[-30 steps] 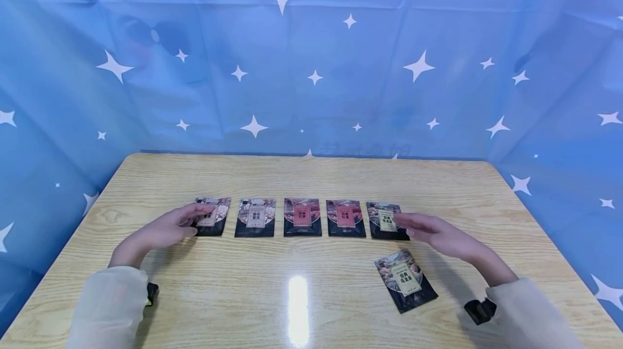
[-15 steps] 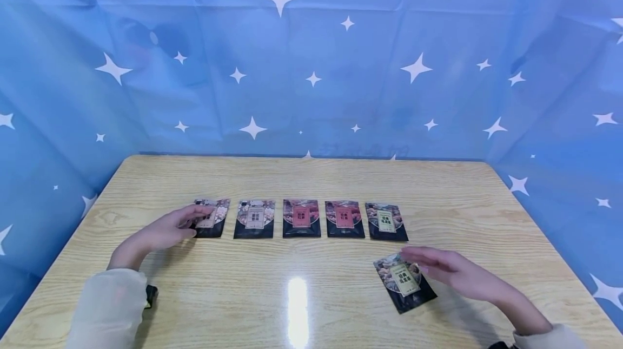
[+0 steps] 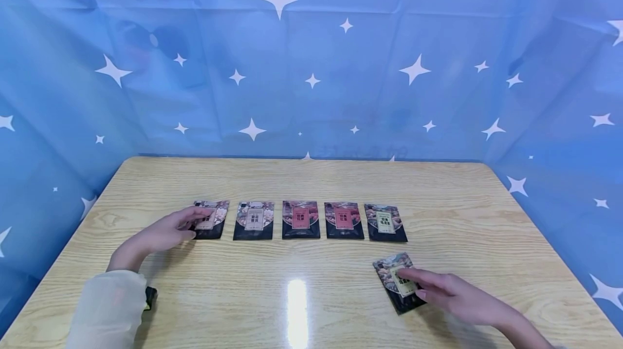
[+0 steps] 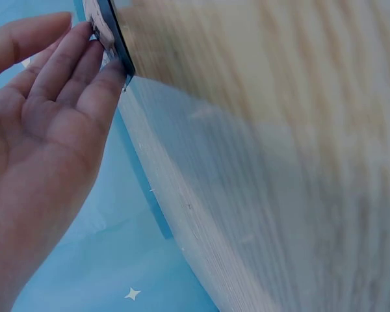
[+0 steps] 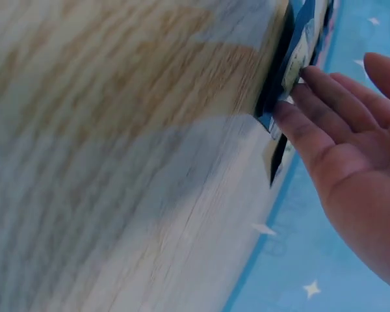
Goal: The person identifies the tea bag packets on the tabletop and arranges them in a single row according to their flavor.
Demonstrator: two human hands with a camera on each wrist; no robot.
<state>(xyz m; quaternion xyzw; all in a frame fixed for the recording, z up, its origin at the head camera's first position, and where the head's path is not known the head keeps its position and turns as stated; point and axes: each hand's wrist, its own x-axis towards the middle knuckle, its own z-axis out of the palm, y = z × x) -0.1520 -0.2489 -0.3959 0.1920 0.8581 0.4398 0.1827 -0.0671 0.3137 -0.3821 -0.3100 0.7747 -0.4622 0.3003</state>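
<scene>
My left hand [image 3: 158,232] rests its fingertips on the leftmost tea sachet [image 3: 220,219], a black packet with a pink floral top. The left wrist view shows relaxed fingers against that sachet's edge, the thumb apart. Over at the front right, my right hand [image 3: 455,296] has its fingertips on a tilted tea sachet [image 3: 386,277] with a pale green label, covering part of it. In the right wrist view the fingers of the right hand [image 5: 357,143] are nearly straight and touch the sachet [image 5: 292,62], with the thumb held away.
Along the row lie another pink floral sachet [image 3: 254,220], two red-labelled sachets [image 3: 300,219] and a green-labelled sachet [image 3: 386,223], with gaps between them. The wooden table [image 3: 219,305] meets a blue star-patterned cloth [image 3: 311,40] at its back and sides.
My right hand has moved from the green-labelled sachet at the row's right end down toward me, onto the tilted sachet. The left hand stays on the leftmost sachet.
</scene>
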